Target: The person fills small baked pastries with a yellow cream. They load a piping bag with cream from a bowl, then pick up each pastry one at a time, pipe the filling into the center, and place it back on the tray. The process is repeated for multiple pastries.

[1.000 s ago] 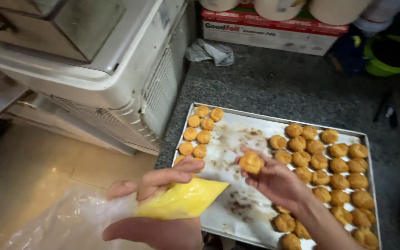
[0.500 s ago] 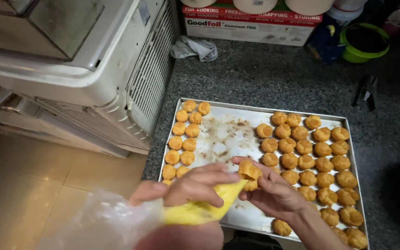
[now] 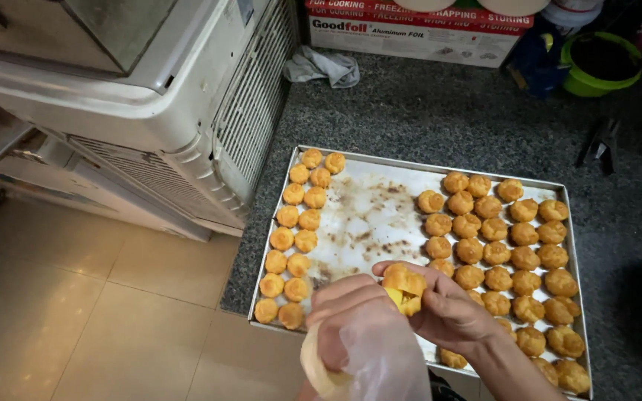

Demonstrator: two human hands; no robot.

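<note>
My right hand [image 3: 447, 312] pinches one small golden puff pastry [image 3: 403, 281] above the near edge of a metal baking tray [image 3: 365, 215]. My left hand [image 3: 351, 315] grips a clear piping bag [image 3: 380, 356] of yellow cream, its tip pressed into the underside of that puff. The tray holds two columns of puffs [image 3: 297, 238] at its left side and several rows of puffs [image 3: 514, 252] at its right. The tray's middle is bare, stained paper.
The tray rests on a dark speckled counter [image 3: 425, 111]. A white appliance [image 3: 135, 96] with a grille stands at the left. A red-and-white foil box [image 3: 410, 30], a grey cloth [image 3: 325, 67] and a green bowl [image 3: 600, 63] sit at the back. Beige floor tiles [image 3: 76, 312] lie below left.
My hands have come together: the piping bag's tip has moved from beside the puff into it. The view has shifted slightly, so the tray sits higher.
</note>
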